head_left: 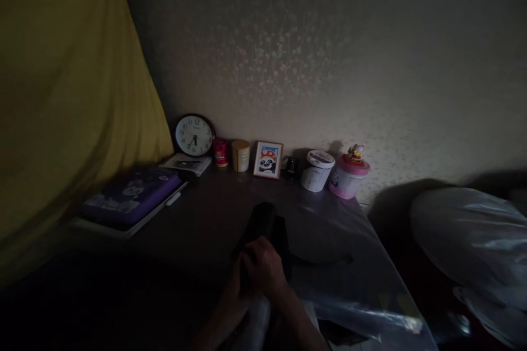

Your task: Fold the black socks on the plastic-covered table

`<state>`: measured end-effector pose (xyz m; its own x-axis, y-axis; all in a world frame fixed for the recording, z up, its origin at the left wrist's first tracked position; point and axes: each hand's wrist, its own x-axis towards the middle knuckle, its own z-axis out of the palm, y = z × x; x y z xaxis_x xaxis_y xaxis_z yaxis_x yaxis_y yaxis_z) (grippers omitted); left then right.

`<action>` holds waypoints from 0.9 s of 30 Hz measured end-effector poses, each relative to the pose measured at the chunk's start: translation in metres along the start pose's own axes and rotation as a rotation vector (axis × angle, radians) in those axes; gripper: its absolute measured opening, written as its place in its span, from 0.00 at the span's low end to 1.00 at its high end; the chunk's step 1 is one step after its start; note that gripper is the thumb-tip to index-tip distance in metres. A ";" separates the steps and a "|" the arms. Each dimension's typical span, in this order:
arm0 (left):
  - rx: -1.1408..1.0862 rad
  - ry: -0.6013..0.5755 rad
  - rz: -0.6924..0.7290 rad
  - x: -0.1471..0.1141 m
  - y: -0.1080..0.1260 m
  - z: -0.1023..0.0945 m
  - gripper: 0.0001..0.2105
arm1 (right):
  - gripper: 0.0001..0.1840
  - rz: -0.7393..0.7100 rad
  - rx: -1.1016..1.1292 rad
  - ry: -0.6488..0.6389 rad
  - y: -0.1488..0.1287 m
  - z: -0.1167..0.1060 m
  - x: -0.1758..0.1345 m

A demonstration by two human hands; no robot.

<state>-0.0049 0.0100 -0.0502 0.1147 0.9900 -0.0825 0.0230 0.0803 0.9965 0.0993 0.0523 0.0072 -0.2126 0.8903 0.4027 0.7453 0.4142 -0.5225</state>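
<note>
1. On the table [209,214], toward its near side, lies a black bundle [263,219], directly under and ahead of the two hands; its far part sticks out beyond the fingers toward the wall [288,11].
2. The right hand [267,264] is bent over the near part of the bundle, its fingers curled onto the dark surface.
3. The left hand [237,281] meets it from the left, so the hands are together; its fingertips are hidden, and whether they grip cannot be told.
4. From the bundle's right side a thin dark strap [323,262] runs out across the tabletop, apart from both hands.
5. Well beyond the hands, a row stands along the wall, left to right: clock [195,135], red tub [220,153], tan tub [241,157], framed panda picture [268,159], small black object [292,168], white tub [317,173] and pink tub [348,178] with a figurine [355,152] on its lid.
6. To the left, a purple case [134,193] lies near a yellow curtain [74,77], with a white pen [173,199] just beside it.
</note>
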 end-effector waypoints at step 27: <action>0.168 -0.024 -0.020 -0.008 0.030 -0.003 0.37 | 0.24 0.135 0.122 0.301 0.092 0.020 0.051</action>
<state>-0.0083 0.0046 -0.0194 0.1363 0.9852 -0.1044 0.1913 0.0772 0.9785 0.1439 0.1396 -0.0354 0.0924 0.8503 0.5182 0.6690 0.3325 -0.6648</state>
